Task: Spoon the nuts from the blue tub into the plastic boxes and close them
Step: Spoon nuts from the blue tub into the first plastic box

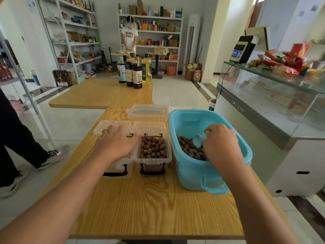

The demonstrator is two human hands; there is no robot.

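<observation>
On the wooden counter (149, 199), the right clear plastic box (152, 152) already sits full of brown nuts (152, 147), lid open. The left clear plastic box (121, 164) lies mostly hidden under the flat, open left hand (117, 142); its fill cannot be told. The right hand (220, 144) grips a pale blue scoop (198, 140) among nuts in the blue plastic tub (209, 173). Closing both boxes appears left.

Pale tiles (177, 92) are covering the floor, white shelving (151, 32) is lining the far wall, and a glass display counter (274, 95) is standing at right.
</observation>
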